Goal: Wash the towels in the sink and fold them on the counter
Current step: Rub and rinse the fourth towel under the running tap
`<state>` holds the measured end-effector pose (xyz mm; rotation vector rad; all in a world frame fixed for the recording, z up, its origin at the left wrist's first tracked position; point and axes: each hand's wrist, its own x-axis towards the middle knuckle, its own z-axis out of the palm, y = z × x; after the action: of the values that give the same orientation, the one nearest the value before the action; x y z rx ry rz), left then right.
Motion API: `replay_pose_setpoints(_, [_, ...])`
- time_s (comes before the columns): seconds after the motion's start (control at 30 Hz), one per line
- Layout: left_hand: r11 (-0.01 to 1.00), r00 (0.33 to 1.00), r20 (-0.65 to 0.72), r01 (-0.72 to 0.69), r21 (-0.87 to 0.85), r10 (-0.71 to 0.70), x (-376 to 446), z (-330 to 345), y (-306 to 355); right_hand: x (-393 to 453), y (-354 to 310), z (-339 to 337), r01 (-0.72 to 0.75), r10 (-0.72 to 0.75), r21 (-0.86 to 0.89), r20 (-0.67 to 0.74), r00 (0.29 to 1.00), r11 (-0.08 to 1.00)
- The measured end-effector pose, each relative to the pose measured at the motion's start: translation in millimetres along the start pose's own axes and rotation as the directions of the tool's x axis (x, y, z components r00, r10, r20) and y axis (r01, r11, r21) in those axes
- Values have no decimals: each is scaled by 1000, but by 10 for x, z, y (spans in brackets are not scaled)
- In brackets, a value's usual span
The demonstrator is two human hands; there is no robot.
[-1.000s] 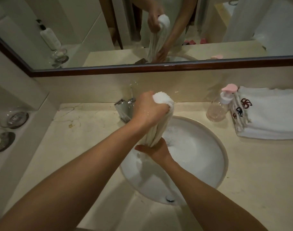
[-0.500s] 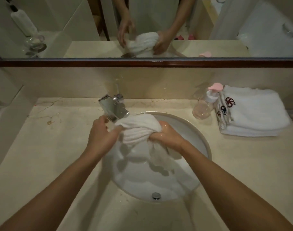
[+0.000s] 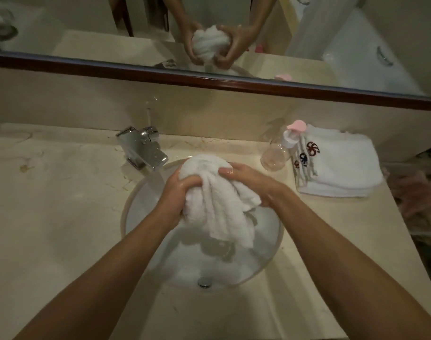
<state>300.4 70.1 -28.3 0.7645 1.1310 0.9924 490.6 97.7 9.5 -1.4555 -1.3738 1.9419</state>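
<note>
White towel (image 3: 217, 200) bunched above sink (image 3: 136, 217), left hand (image 3: 175, 195), right hand (image 3: 251, 182) grip clenched round it.

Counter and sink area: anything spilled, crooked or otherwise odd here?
Nothing stands out. Both hands, left hand and right hand, squeeze a wet towel over the sink; folded towels sit neatly on the counter.

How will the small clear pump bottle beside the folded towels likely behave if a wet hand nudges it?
The pump bottle looks nearly empty, so it is probably light and would slide or tip easily. Its tall pink pump head adds to the tipping risk. It stands close against the folded towels, which would likely stop a fall to that side.
</note>
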Motion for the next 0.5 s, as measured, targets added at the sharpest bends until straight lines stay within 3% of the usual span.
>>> replay_pose_setpoints(0.07, [989, 993, -39, 107, -97, -111, 4, -11, -64, -14, 362, 123, -38, 29, 236, 41, 999, 971])
replay_pose_setpoints(0.13, [974, 976, -34, 214, -77, -217, -15, -65, -154, -31, 629, 287, -15, 8, 316, 24, 1000, 949])
replay_pose_setpoints(0.23, [943, 943, 42, 331, -33, -329, -30, -214, -251, -36, 790, 383, 32, -11, 408, -53, 999, 913])
replay_pose_setpoints(0.37, [908, 899, 148, 419, -19, -411, -87, -301, -295, 76, 782, 344, 38, 116, 609, -212, 970, 792])
replay_pose_setpoints(0.43, [892, 888, 198, 439, -106, -414, -111, -229, -338, 159, 766, 421, 55, 141, 689, -224, 964, 723])
replay_pose_setpoints(0.5, [846, 889, 189, 455, -278, -417, -99, -133, -405, 189, 775, 592, 99, 135, 641, -305, 943, 761])
